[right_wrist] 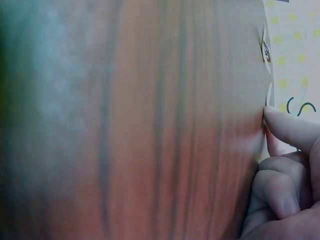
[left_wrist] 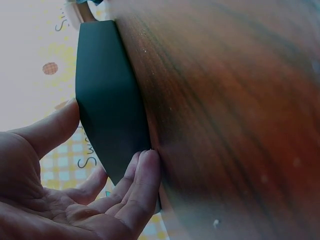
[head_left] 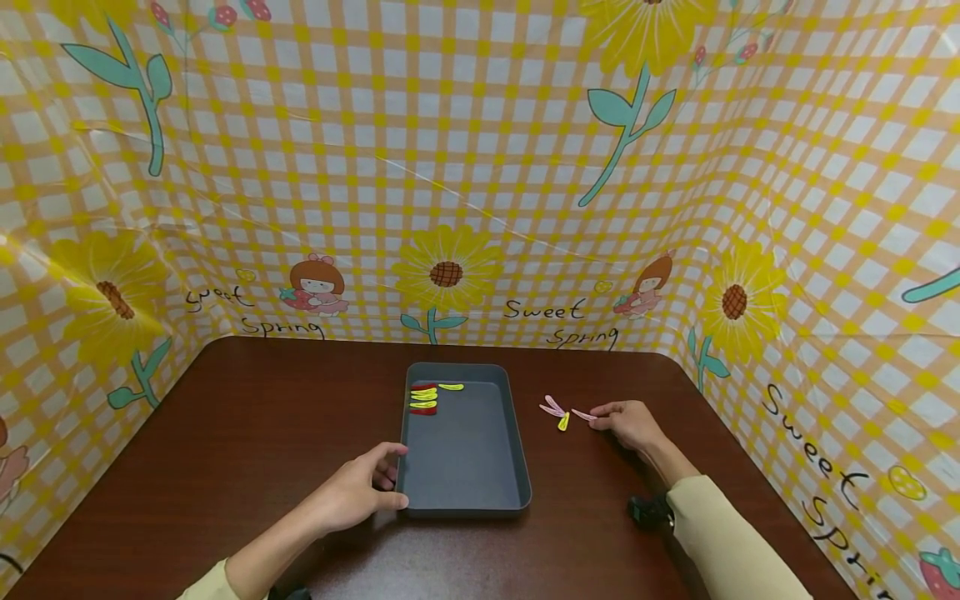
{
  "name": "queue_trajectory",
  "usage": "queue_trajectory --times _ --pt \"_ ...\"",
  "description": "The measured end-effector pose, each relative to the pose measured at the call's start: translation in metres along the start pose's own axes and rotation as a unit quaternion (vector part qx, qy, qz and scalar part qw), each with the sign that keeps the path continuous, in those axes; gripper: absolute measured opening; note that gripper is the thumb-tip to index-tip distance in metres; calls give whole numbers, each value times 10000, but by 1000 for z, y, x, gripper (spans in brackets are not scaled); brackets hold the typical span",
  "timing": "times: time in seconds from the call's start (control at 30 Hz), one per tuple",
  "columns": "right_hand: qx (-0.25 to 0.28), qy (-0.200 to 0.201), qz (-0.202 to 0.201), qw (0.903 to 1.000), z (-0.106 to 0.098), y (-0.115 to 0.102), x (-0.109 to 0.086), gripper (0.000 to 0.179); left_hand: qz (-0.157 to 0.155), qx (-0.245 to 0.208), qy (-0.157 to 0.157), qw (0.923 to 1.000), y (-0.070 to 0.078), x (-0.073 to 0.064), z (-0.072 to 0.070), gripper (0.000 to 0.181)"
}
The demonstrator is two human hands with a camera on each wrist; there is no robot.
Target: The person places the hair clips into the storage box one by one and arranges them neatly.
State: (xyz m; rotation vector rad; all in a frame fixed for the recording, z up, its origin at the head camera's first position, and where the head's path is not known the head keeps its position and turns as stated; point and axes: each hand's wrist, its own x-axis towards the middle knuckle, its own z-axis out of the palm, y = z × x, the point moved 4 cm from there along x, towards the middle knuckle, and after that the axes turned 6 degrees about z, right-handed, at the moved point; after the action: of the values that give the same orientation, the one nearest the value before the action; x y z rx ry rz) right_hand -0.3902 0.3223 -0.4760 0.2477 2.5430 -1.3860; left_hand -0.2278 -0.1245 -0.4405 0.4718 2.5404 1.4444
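Observation:
A grey rectangular tray [head_left: 465, 475] lies on the table, with red and yellow hair clips [head_left: 423, 398] in a column at its far left and one yellow hair clip [head_left: 452, 387] beside them. My left hand [head_left: 356, 492] rests against the tray's left wall, thumb at the rim near the front corner; in the left wrist view its fingertips [left_wrist: 148, 162] touch low on the outer wall. Right of the tray, my right hand [head_left: 630, 425] pinches one end of a pink hair clip [head_left: 581, 414] between thumb and index finger. Pink hair clips [head_left: 553, 407] and a yellow one [head_left: 563, 422] lie just left of it.
The dark brown wooden table [head_left: 300, 400] is enclosed at the back and sides by a checked, sunflower-printed cloth [head_left: 480, 192]. A black wrist device [head_left: 649, 512] shows by the right sleeve [head_left: 727, 542].

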Motion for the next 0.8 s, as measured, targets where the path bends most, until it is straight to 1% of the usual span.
queue_trajectory --times 0.2,0.4,0.8 --pt "-4 96 -113 9999 -1 0 -1 32 55 32 8 10000 0 0 0 66" --pt "34 187 -72 9998 0 -2 -3 30 36 42 -2 10000 -1 -1 -1 66" --pt "91 43 -60 9999 -2 -5 -6 31 22 46 -4 10000 -1 0 0 65"
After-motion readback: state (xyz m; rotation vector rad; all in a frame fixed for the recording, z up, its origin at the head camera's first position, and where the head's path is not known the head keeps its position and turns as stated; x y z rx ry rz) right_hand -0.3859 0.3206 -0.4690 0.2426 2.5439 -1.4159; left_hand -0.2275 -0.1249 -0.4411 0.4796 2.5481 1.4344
